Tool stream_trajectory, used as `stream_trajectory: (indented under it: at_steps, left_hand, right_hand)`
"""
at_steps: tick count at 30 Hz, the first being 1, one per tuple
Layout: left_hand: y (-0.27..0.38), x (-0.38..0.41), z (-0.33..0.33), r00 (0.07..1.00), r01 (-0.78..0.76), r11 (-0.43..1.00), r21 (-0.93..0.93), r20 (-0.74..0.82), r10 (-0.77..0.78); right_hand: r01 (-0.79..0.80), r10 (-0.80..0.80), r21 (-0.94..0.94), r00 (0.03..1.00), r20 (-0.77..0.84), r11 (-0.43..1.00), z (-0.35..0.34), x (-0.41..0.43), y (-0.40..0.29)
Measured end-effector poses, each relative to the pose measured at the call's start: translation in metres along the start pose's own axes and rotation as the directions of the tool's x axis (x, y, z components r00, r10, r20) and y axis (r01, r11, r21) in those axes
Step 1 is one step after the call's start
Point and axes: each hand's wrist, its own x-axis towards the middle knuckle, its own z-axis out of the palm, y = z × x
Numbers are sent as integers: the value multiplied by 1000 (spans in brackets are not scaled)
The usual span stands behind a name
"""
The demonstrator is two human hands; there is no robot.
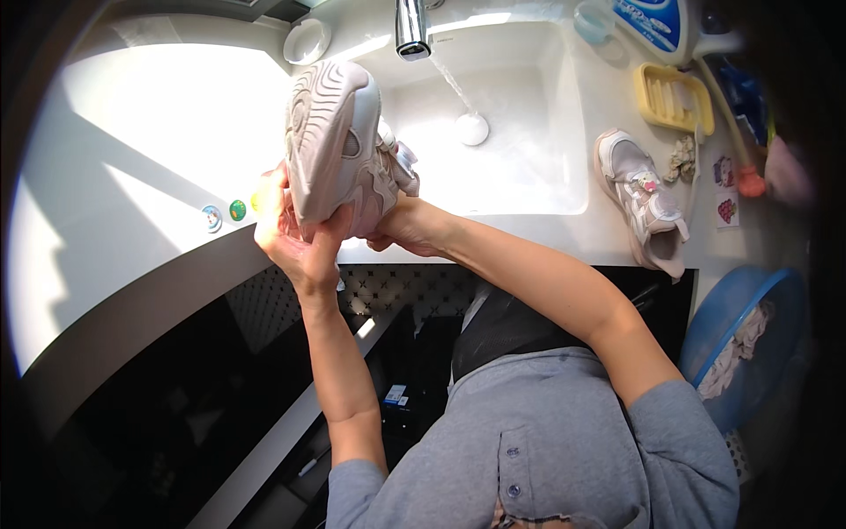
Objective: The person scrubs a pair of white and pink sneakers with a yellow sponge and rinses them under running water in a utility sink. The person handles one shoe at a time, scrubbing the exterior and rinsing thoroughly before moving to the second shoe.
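A pale pink and white sneaker [330, 145] is raised at the left front edge of the white sink [529, 185], its wavy-grooved sole turned up and toward the left. My left hand [291, 228] grips one end of it, the thumb pressed along the side. My right hand [410, 225] holds it from underneath on the right; most of its fingers are hidden by the shoe. The matching sneaker [641, 192], with a cartoon charm on its strap, rests upright on the counter right of the sink. A thin stream of water [451, 82] runs from the chrome faucet [413, 33].
A round white drain stopper [471, 129] sits in the basin. Rightward are a yellow soap dish [674, 99], a crumpled scouring ball [681, 159], a blue-labelled detergent bottle [654, 26] and a blue basin [733, 330] with cloth in it. Small round stickers [238, 210] mark the left counter edge.
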Motion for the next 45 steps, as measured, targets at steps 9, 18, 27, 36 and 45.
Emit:
stream_trajectory:
  at_steps: [9,18,27,36,45]
  left_hand:
    - [-21,3,35,946,157,973,-167,-257,-196]
    - [-37,8,42,797,141,891,-431,-485,-361]
    - [-34,-24,-14,884,85,746,-661,-296,-363]
    - [-52,-32,-30,921,24,640,-768,-232,-314]
    - [-36,-24,-11,962,-21,879,-477,-248,-112]
  right_hand:
    - [330,-518,-544,823,-235,771,-31,16,9]
    - [156,-179,-93,745,-642,983,-74,37,-20]
    - [77,-234,-268,743,-627,960,-130,48,-96]
    - [-620,-503,-713,753,-423,-328,-171,8,-26]
    - [-308,254,-402,950,-182,863,-13,-7,-29]
